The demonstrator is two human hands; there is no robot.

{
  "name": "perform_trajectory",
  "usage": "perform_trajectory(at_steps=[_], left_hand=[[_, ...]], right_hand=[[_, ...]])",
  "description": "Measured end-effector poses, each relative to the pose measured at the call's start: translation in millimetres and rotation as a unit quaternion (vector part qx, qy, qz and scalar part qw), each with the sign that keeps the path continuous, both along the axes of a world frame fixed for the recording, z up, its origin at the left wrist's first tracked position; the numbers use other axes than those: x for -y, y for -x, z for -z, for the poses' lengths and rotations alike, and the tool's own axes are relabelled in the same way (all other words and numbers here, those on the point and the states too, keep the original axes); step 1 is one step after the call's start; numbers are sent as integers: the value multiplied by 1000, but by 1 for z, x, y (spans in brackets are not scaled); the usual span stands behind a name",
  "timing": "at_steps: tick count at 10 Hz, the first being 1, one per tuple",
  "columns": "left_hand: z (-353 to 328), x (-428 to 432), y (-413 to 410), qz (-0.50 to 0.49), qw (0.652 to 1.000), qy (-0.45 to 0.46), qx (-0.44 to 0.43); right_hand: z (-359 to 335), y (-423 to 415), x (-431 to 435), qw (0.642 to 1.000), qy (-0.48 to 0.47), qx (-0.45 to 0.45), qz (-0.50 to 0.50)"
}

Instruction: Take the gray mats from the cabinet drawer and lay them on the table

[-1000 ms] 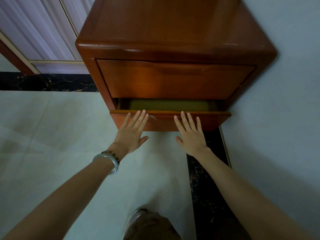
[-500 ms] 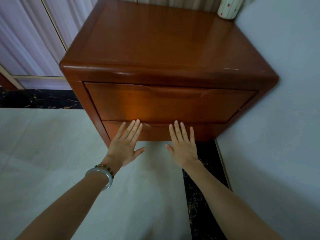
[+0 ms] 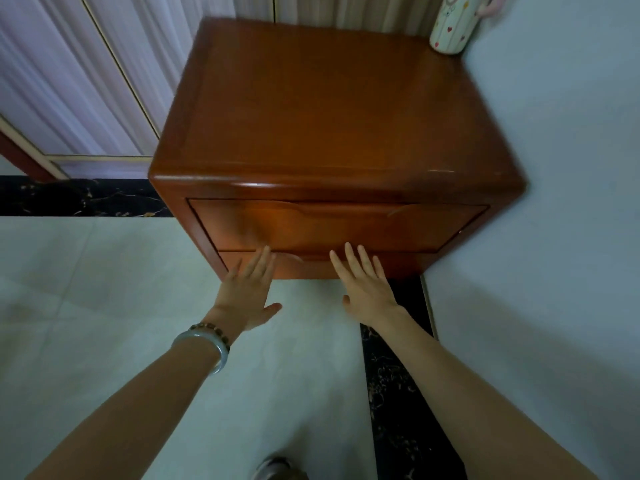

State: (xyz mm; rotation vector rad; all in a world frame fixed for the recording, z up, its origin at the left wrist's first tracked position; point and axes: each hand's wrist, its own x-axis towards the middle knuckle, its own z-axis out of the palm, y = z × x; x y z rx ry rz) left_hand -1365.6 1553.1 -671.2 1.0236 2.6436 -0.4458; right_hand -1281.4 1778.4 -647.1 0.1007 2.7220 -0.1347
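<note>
A reddish-brown wooden cabinet (image 3: pixel 329 116) stands against the wall with two drawers. The upper drawer (image 3: pixel 329 225) is closed and the lower drawer (image 3: pixel 311 266) is pushed in flush. My left hand (image 3: pixel 247 292) and my right hand (image 3: pixel 363 289) are flat and empty, fingers stretched out, with the fingertips at the lower drawer's front. No gray mats are in view.
A patterned cup (image 3: pixel 453 22) stands on the cabinet's back right corner. Pale curtains (image 3: pixel 86 71) hang at the left. A white wall (image 3: pixel 554 237) runs along the right. The floor is pale tile with a dark marble strip (image 3: pixel 398 393). My shoe (image 3: pixel 277 469) shows at the bottom edge.
The lower drawer, open a second ago with a greenish-grey lining showing, has been pushed shut by both hands. The view has tilted up over the cabinet top.
</note>
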Motion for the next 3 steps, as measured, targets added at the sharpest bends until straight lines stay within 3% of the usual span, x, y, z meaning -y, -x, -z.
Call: perform_trajectory(at_steps=[1,3], left_hand=[[-81,8,-5,-47,995,48,76],[-275,27,-7,-104,979,-36,172]], right_hand=[[-81,-9,5,994,96,44,27],[-284,-14,16,974,163,155,32]])
